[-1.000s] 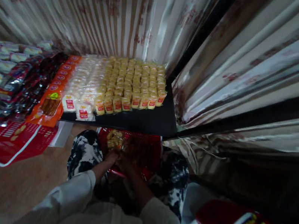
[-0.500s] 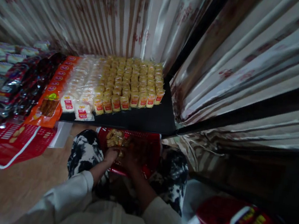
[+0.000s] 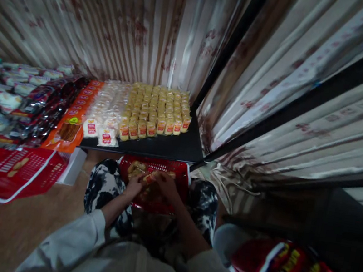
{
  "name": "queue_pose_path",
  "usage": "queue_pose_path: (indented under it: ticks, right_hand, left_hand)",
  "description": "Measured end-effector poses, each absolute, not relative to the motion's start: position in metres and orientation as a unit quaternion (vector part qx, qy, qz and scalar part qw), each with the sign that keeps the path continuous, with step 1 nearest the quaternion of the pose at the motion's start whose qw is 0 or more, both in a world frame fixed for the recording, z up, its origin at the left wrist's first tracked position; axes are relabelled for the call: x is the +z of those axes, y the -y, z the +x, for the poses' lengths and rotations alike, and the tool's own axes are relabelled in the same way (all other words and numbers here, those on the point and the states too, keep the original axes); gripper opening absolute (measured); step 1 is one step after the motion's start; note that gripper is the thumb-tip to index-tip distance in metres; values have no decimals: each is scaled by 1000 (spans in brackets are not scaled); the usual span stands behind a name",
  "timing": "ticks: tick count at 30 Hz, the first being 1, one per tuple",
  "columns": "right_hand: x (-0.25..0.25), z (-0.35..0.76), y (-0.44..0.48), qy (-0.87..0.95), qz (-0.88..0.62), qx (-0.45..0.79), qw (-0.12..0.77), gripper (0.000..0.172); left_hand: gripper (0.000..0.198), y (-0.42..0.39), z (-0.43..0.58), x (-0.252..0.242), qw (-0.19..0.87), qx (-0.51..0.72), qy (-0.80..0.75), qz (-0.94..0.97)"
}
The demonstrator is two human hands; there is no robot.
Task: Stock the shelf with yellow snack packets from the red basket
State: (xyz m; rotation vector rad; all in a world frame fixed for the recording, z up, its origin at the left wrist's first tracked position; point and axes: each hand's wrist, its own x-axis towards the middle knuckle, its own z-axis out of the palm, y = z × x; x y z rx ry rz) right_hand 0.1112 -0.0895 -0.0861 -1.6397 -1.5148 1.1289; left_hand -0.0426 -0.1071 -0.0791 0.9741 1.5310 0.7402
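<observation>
Curtains [image 3: 117, 20] back a black shelf [image 3: 173, 146] beside the red basket [image 3: 181, 169].

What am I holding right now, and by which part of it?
A small yellowish packet above the red basket: the left hand grips its left end, the right hand its right end.

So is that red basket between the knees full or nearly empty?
Nearly empty: the red basket holds a few packets; bare mesh shows elsewhere.

Black shelf [image 3: 166, 145]: rows of yellow snack packs [image 3: 158, 109], white packs [image 3: 106, 110], orange packets [image 3: 75, 112].
</observation>
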Motion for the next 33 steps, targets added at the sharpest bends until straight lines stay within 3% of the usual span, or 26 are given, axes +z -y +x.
queue_pose_path:
  ticks: [7, 10, 15, 20, 26, 33]
  right_hand:
    - [-45, 113, 83, 413, -575, 579, 405, 29]
    - [-32, 109, 84, 349, -562, 605, 444, 28]
    - [-16, 103, 85, 308, -522, 621, 497, 41]
    - [-14, 95, 81, 353, -530, 562, 528, 45]
    - [-15, 94, 65, 424, -541, 488, 538, 34]
    - [-11, 105, 22, 515, -608, 342, 499, 32]
  left_hand:
    - [39, 109, -40, -34, 610, 384, -614, 323]
    - [37, 106, -41, -26, 602, 408, -612, 311]
    - [31, 100, -37, -12, 606, 469, -574, 288]
    - [23, 93, -19, -1, 597, 513, -553, 272]
    - [17, 73, -1, 3, 578, 506, -565, 302]
    - [27, 47, -6, 6, 341, 438, -666, 498]
